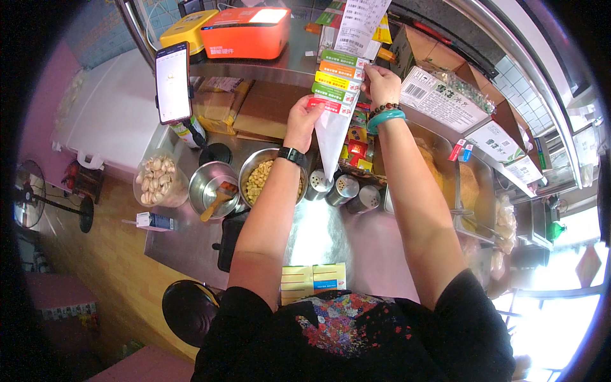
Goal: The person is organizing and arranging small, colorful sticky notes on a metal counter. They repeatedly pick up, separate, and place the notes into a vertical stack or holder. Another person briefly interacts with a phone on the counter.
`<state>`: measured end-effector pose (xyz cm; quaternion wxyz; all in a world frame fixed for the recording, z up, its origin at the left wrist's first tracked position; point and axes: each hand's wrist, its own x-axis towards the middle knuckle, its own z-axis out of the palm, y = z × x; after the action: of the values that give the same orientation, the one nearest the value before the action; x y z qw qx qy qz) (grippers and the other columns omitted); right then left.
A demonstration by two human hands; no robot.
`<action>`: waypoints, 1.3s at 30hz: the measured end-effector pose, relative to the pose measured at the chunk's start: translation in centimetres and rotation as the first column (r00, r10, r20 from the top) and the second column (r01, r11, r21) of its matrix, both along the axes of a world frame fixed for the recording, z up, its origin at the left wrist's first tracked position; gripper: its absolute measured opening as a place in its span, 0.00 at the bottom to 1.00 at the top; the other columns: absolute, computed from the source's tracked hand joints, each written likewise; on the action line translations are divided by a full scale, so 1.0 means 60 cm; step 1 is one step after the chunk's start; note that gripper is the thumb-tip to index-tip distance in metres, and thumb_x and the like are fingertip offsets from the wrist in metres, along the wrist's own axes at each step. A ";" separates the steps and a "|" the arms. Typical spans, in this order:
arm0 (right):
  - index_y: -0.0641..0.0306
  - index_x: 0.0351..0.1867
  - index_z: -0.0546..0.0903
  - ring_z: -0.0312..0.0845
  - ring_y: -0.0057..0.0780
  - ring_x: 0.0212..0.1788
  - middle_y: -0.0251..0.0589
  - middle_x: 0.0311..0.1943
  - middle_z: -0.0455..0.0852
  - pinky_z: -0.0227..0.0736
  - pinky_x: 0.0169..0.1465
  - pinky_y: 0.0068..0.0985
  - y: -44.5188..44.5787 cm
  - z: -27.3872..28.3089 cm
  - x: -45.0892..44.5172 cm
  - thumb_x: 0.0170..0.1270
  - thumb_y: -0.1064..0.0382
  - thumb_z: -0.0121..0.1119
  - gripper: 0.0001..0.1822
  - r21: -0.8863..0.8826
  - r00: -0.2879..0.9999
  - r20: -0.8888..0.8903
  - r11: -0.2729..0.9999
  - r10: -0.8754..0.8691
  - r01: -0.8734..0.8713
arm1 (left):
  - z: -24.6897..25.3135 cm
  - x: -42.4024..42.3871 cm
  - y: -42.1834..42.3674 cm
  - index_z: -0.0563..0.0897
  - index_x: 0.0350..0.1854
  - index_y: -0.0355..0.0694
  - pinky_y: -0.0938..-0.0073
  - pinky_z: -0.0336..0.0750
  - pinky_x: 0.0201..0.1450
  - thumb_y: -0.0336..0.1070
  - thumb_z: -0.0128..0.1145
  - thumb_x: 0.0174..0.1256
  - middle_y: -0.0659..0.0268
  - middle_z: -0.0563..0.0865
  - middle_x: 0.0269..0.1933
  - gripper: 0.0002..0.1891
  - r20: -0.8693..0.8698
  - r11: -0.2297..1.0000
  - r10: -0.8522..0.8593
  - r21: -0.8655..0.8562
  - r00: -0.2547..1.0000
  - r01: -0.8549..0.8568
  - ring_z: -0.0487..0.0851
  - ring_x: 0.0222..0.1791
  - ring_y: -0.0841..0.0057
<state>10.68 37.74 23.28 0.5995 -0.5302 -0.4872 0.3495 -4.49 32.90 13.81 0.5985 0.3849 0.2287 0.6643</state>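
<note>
Both hands are at a tapered white paper piece (331,138), crossed near its wide end by printed bands in green, orange, yellow and red. My left hand (304,123) grips its left edge, thumb over the red band. With bent fingers, my right hand (383,86) pinches the right edge higher up, near the orange band. The narrow tip points down toward me, by the perforated lids of several metal shakers (346,186). Beyond the bands hangs a printed paper slip (361,24). Whether the banded part is one piece or several overlapped cannot be told.
Left of the shakers stand a steel bowl of yellow pieces (260,179), a steel pot (205,181) with a brush and a tub of garlic (157,179). A phone (173,83) stands upright behind. Open cartons (446,98) and powder-filled trays (468,186) line the right.
</note>
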 end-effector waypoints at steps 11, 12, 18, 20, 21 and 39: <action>0.72 0.30 0.78 0.69 0.20 0.14 0.39 0.22 0.81 0.60 0.16 0.18 -0.037 -0.007 -0.002 0.65 0.55 0.51 0.18 0.033 0.989 -0.146 0.999 -0.006 0.011 | -0.022 -0.021 -0.021 0.74 0.48 0.32 0.80 0.71 0.50 0.29 0.52 0.63 0.64 0.81 0.44 0.12 -0.110 0.999 -0.048 -0.011 0.993 0.047 0.79 0.44 0.80; 0.72 0.30 0.78 0.69 0.21 0.13 0.40 0.22 0.82 0.62 0.17 0.20 -0.050 -0.008 -0.004 0.65 0.53 0.50 0.20 0.046 0.987 -0.160 0.999 -0.020 0.028 | -0.021 -0.020 -0.022 0.74 0.48 0.32 0.80 0.71 0.50 0.29 0.52 0.63 0.64 0.81 0.44 0.12 -0.104 0.999 -0.039 -0.012 0.994 0.038 0.79 0.44 0.80; 0.71 0.46 0.76 0.68 0.16 0.15 0.40 0.38 0.84 0.58 0.16 0.13 -0.136 -0.055 0.003 0.68 0.57 0.46 0.17 0.163 0.978 -0.207 0.985 -0.018 0.052 | -0.027 -0.017 -0.017 0.71 0.52 0.31 0.78 0.70 0.53 0.28 0.53 0.62 0.61 0.79 0.48 0.16 -0.127 1.000 -0.015 -0.012 0.992 0.013 0.77 0.47 0.78; 0.69 0.46 0.77 0.69 0.14 0.18 0.39 0.37 0.84 0.60 0.20 0.12 -0.178 -0.085 0.014 0.68 0.60 0.45 0.15 0.123 0.991 -0.134 0.992 0.031 -0.015 | -0.021 -0.015 -0.032 0.67 0.56 0.31 0.76 0.67 0.56 0.29 0.54 0.62 0.58 0.76 0.53 0.21 -0.178 0.996 0.092 0.007 0.980 -0.092 0.74 0.52 0.75; 0.69 0.46 0.77 0.69 0.13 0.19 0.38 0.37 0.84 0.62 0.21 0.11 -0.207 -0.100 0.023 0.68 0.61 0.45 0.14 0.071 0.995 -0.075 0.996 0.065 -0.059 | -0.021 -0.016 -0.042 0.66 0.59 0.31 0.75 0.66 0.58 0.29 0.54 0.62 0.56 0.74 0.55 0.23 -0.203 0.989 0.146 0.017 0.968 -0.146 0.73 0.54 0.73; 0.60 0.44 0.75 0.69 0.44 0.46 0.43 0.41 0.73 0.67 0.49 0.34 -0.614 -0.396 0.085 0.44 0.64 0.67 0.23 -0.443 0.404 0.739 0.841 0.539 -0.312 | -0.233 -0.017 -0.481 0.77 0.44 0.38 0.67 0.70 0.48 0.32 0.63 0.48 0.58 0.77 0.39 0.18 -0.950 0.978 -0.041 0.025 0.309 0.207 0.76 0.44 0.62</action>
<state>15.78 0.92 -0.48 0.1102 -0.5540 -0.7877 0.2458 -5.53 4.03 -0.18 0.3726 0.7575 0.4564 0.2811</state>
